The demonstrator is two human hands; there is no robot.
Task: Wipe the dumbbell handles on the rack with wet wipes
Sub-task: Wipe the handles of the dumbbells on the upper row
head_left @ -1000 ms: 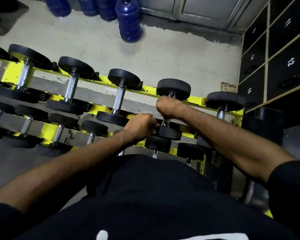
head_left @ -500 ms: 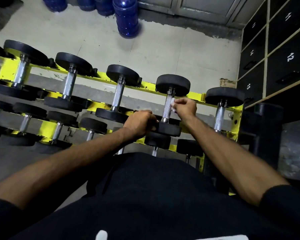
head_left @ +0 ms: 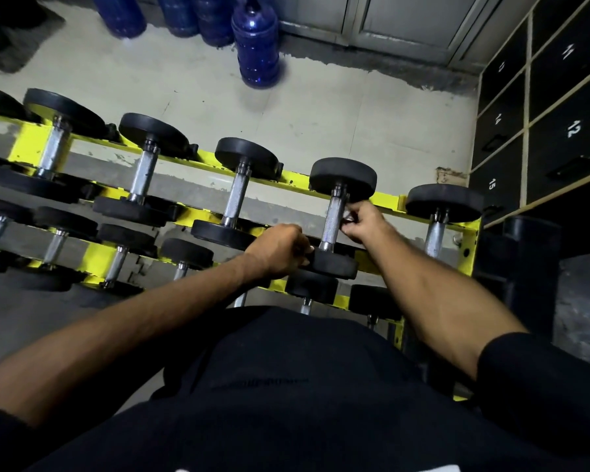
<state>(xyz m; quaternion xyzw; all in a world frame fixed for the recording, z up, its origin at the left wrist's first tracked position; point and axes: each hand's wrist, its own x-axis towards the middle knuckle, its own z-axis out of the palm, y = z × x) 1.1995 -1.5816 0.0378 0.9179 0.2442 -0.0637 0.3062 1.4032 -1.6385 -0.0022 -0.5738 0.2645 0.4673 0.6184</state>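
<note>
On the top tier of the yellow rack (head_left: 386, 201) lies a dumbbell with black heads and a knurled steel handle (head_left: 333, 221), fourth from the left. My left hand (head_left: 280, 249) is closed on its near black head (head_left: 336, 264). My right hand (head_left: 362, 221) is just right of the handle, touching it, with the fingers pinched. Only a small pale bit of the wet wipe (head_left: 346, 218) shows between those fingers. The handle itself is uncovered along most of its length.
More dumbbells sit left (head_left: 236, 194) and right (head_left: 435, 231) on the top tier, with smaller ones on the lower tier (head_left: 116, 264). Blue water jugs (head_left: 258, 49) stand on the floor behind. Numbered black lockers (head_left: 573, 131) fill the right side.
A second ago my right hand was wrapped over the handle. It has slid off to the handle's right side, and the bare steel shows. The left hand has stayed on the near head.
</note>
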